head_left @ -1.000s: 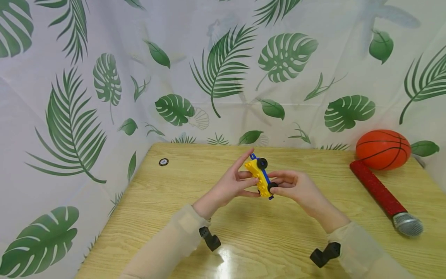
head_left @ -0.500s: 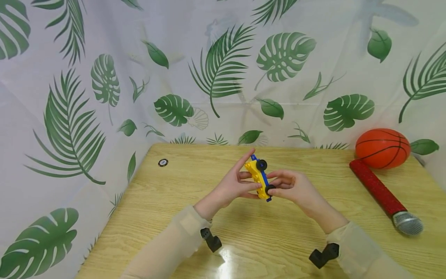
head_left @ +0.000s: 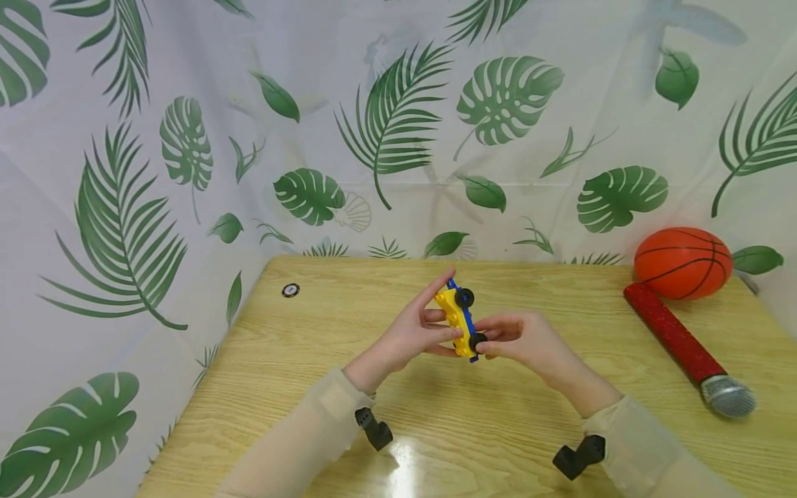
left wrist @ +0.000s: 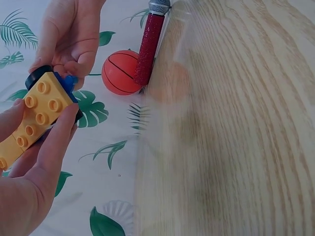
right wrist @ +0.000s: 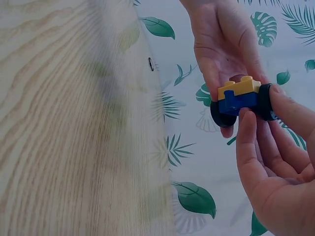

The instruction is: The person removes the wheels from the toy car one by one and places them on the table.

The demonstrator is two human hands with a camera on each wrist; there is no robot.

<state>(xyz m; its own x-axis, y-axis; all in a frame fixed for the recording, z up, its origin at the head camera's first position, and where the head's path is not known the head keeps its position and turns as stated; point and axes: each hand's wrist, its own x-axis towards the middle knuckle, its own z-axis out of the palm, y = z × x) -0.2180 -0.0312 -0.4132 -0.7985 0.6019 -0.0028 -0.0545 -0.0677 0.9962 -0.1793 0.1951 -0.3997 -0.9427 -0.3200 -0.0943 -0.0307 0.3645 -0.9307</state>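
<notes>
A toy car [head_left: 459, 319] made of yellow studded blocks on a blue base with black wheels is held up over the table, steeply tilted in the head view. My left hand [head_left: 407, 333] grips its yellow body between thumb and fingers, with the index finger stretched along the upper end. At the lower end, my right hand [head_left: 529, 339] pinches the car by a black wheel [head_left: 477, 342]. Studs on the yellow block [left wrist: 43, 105] face the left wrist camera. In the right wrist view the blue end [right wrist: 239, 103] shows between two wheels, thumb and fingertips around it.
On the wooden table [head_left: 299, 429], a red microphone [head_left: 675, 335] with a silver head lies at the right, against an orange basketball-patterned ball [head_left: 683, 264]. A small round black-and-white chip [head_left: 290, 290] lies back left. Leaf-printed cloth [head_left: 398, 124] hangs behind.
Both hands and the toy car have shifted slightly left and down. The right fingers stay at the lower wheel, and the car has turned a little in the grip.
</notes>
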